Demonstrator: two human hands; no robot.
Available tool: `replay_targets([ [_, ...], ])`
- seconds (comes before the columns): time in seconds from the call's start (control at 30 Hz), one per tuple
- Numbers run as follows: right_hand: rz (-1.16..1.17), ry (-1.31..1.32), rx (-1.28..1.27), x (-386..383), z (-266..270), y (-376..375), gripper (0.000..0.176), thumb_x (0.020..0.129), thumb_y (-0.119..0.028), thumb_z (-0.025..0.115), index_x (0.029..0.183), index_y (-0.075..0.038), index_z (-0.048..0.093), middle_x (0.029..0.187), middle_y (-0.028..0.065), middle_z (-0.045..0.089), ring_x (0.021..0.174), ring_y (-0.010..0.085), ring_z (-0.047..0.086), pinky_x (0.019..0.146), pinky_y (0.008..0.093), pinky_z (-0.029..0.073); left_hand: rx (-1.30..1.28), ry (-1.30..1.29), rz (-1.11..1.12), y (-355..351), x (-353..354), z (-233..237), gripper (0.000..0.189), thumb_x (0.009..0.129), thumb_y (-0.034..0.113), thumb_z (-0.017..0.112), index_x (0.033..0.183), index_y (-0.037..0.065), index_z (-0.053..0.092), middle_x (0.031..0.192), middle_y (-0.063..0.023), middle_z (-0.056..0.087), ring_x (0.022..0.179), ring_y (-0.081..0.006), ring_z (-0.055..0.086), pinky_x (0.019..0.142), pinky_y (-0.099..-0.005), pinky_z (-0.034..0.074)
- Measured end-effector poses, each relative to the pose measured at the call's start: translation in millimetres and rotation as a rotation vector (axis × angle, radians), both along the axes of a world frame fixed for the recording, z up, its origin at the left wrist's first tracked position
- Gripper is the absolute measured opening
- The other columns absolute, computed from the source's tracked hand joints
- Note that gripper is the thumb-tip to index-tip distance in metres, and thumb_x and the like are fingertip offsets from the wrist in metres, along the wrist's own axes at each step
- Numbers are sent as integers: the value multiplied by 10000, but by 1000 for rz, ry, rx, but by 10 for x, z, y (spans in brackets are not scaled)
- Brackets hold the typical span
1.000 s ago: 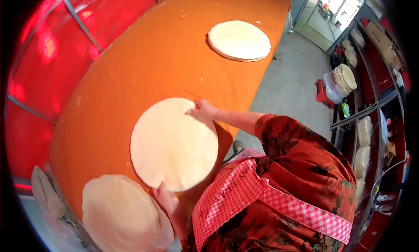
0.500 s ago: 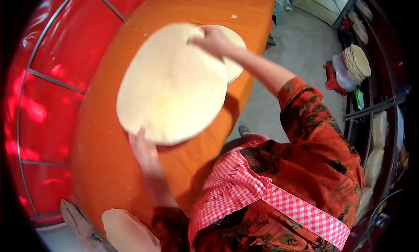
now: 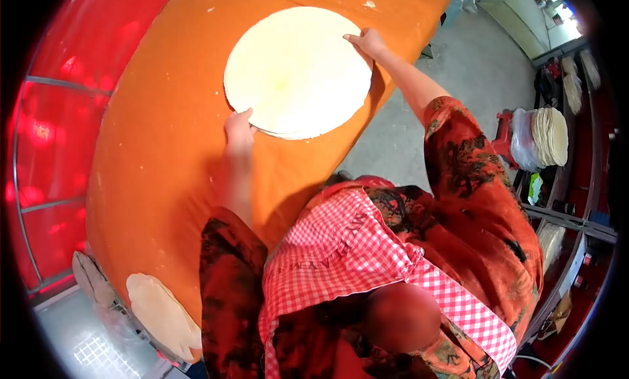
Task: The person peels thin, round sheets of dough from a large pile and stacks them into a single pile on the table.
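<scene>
A large, round, pale flatbread [image 3: 295, 71] lies flat on the orange-covered table. Layered edges along its near rim show more flatbreads beneath it. My left hand [image 3: 240, 128] grips the near-left edge, thumb on top, with the other fingers partly hidden. At the far right side, my right hand [image 3: 370, 43] pinches the rim, its thumb and index finger resting over the top surface.
Folded pale sheets [image 3: 160, 313] sit at the near-left end of the orange table cover [image 3: 157, 182]. Red panels [image 3: 59, 136] line the left. On the right, a stack of flatbreads [image 3: 550, 136] stands by shelving, beyond the grey floor [image 3: 452, 71].
Both hands have carried the big flatbread away from me and to the right. It now covers the smaller-looking stack that was partly visible behind it, and lies level there.
</scene>
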State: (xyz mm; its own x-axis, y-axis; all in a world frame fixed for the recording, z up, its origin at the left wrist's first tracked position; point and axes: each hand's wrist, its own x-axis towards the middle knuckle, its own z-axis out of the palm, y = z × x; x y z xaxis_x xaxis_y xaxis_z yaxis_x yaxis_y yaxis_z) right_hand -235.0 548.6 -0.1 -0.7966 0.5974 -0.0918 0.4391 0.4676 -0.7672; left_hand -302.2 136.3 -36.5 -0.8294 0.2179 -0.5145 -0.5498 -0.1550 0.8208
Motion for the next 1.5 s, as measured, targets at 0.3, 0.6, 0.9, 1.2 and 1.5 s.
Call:
replay_targets([
  [0.3, -10, -67, 102, 280, 286, -95, 551, 752, -510, 737, 883, 17, 647, 812, 160, 676, 765, 276, 656, 684, 390, 503, -456, 183, -202, -28, 69, 251, 309, 849, 60, 617, 1119, -49, 512, 1153, -118, 592, 1035, -218, 559, 843, -342, 450],
  [0.6, 76, 159, 76, 571, -261, -22, 780, 867, -518, 598, 1392, 6, 355, 1190, 231, 590, 1116, 342, 570, 939, 392, 444, -476, 550, 21, 155, 361, 39, 609, 889, 61, 587, 1435, 26, 320, 1408, -182, 428, 1274, -282, 447, 1056, -360, 362],
  [0.9, 263, 379, 841, 469, 518, -639, 661, 876, -458, 587, 1370, -51, 421, 1410, 204, 417, 1289, 392, 403, 1035, 476, 348, -128, 454, 23, 187, 113, -134, 716, 848, 46, 657, 1458, 36, 284, 1438, -146, 420, 1324, -262, 410, 1070, -350, 343],
  [1.2, 654, -110, 964, 493, 137, -1810, 656, 941, -538, 403, 1471, -159, 318, 1553, 127, 215, 1439, 321, 157, 1104, 597, 124, -349, 764, 71, -1003, 1368, 87, 376, 887, 3, 588, 1257, 2, 526, 1210, -125, 585, 1135, -209, 556, 944, -309, 454],
  [1.5, 530, -146, 1133, -136, -144, -1973, 641, 923, -549, 434, 1439, -187, 317, 1503, 117, 281, 1401, 304, 231, 1026, 603, 242, -1211, 811, 401, -3275, 2298, -58, 219, 858, 49, 574, 1066, -12, 602, 1123, -170, 587, 1094, -358, 519, 958, -427, 412],
])
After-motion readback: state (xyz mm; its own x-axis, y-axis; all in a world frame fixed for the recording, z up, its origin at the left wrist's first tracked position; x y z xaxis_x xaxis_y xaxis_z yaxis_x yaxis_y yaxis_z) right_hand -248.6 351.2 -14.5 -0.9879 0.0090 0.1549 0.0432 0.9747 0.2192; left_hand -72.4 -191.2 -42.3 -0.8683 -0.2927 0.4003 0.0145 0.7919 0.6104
